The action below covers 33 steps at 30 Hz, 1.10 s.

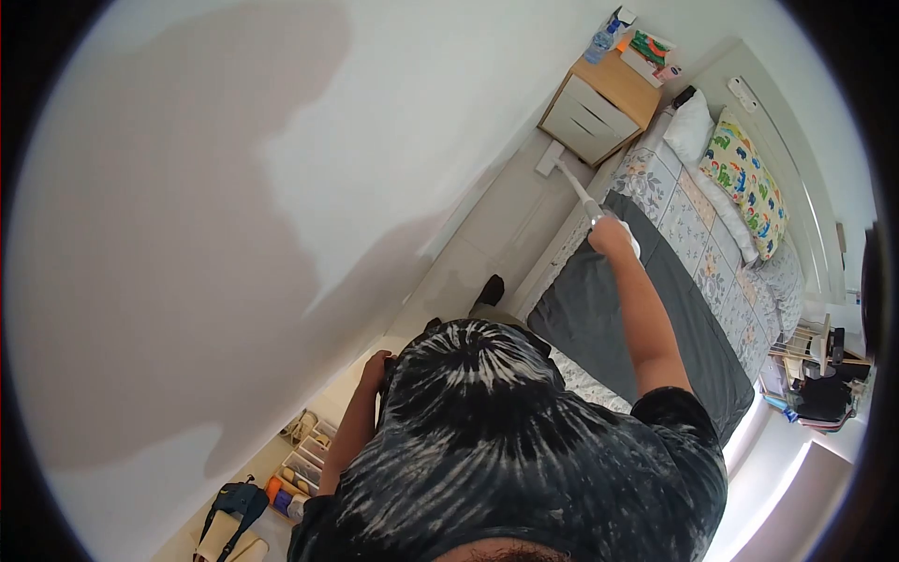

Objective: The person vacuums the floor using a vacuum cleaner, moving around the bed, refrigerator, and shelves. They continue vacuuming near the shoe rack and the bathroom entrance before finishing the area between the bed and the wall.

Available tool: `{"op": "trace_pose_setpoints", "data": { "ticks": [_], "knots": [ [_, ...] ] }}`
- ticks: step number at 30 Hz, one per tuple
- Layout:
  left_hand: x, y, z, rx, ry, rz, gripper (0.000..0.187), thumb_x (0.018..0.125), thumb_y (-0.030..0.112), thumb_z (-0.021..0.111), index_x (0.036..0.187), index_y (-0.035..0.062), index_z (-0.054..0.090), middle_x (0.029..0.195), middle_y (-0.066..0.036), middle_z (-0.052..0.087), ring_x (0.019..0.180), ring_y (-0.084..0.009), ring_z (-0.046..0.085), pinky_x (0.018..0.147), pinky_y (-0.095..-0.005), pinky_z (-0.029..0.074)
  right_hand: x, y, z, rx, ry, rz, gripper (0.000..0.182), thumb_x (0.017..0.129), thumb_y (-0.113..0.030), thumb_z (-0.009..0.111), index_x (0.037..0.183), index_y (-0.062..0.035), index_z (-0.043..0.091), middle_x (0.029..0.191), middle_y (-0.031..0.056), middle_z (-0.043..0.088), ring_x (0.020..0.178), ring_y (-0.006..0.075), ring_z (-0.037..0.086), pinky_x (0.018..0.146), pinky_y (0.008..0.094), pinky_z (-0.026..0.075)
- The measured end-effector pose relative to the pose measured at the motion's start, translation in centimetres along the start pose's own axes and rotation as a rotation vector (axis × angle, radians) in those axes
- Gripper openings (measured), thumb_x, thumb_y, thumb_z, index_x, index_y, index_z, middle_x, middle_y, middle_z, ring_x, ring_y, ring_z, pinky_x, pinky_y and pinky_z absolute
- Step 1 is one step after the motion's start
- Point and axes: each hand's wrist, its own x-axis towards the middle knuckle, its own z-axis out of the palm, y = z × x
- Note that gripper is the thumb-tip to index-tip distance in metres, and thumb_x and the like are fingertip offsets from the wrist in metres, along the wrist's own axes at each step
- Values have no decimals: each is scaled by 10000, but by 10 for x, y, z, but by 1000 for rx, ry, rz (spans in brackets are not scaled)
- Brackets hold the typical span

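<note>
My right hand is closed around the handle end of a white stick vacuum cleaner, its arm stretched forward over the bed's edge. The vacuum's flat white floor head rests on the tiled floor, close to the front of the nightstand. At my left side, my left hand hangs bent beside the dark tie-dye shirt. Its fingers are mostly hidden, so what they touch or hold does not show.
Along the right runs a bed with a grey blanket, a flowered sheet and a dinosaur-print pillow. A water bottle stands on the nightstand. The white wall borders the narrow floor strip. A backpack sits behind me.
</note>
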Motion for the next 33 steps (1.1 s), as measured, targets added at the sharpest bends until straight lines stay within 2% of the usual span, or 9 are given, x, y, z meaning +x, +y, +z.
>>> {"op": "trace_pose_setpoints", "data": {
  "ticks": [2,15,17,20,21,23,29,31,33],
  "knots": [
    [-2,0,-2,558,21,220,346,876,231,465,1110,11,592,1049,-186,642,982,-290,614,848,-354,464,21,-3,7,118,28,45,296,786,-170,526,1004,-11,650,1046,196,644,995,328,621,842,403,492],
    [-8,-17,0,364,131,145,369,837,232,561,1155,44,572,1026,-170,653,994,-295,611,853,-359,463,62,-31,-1,52,-58,-13,366,793,-149,528,1128,-11,585,1121,202,615,1064,325,592,878,390,479],
    [5,-46,-10,479,72,313,368,792,222,613,1113,41,598,990,-162,660,961,-297,619,831,-357,471,78,-25,10,29,-12,-33,346,799,-160,522,1099,-11,607,1127,201,612,1064,322,592,883,393,476],
    [-15,-26,3,422,49,178,322,785,212,604,1059,45,628,959,-161,662,929,-300,626,810,-362,480,73,-39,2,88,16,15,326,800,-164,520,1068,-13,628,1116,200,618,1060,321,595,879,389,479],
    [-46,14,12,683,60,210,274,786,190,589,1012,49,649,952,-168,662,915,-299,631,796,-364,486,83,-38,11,92,22,12,326,800,-164,520,1068,-13,628,1116,200,618,1060,321,595,879,389,479],
    [-36,6,5,692,74,205,287,793,191,584,1035,48,640,966,-166,661,920,-297,630,800,-361,484,103,-34,40,229,47,48,288,767,-112,493,971,45,623,863,188,670,615,273,667,543,382,528],
    [-27,-15,-6,462,103,219,334,844,241,526,1086,21,597,1012,-173,650,939,-276,620,836,-349,461,73,-10,61,587,38,74,244,755,-143,548,803,93,589,576,155,590,433,242,585,400,369,457],
    [-30,-17,-5,479,79,260,352,860,264,500,1092,14,587,1018,-173,647,933,-268,615,843,-348,454,49,1,50,623,7,116,255,759,-143,542,834,97,589,598,159,596,442,243,589,403,368,457],
    [-22,-25,-9,138,-6,175,371,867,289,477,1083,7,585,1004,-163,646,895,-252,607,831,-343,451,25,14,39,662,-16,163,269,763,-143,536,864,100,589,620,164,603,451,243,593,405,367,457]
  ]
}}
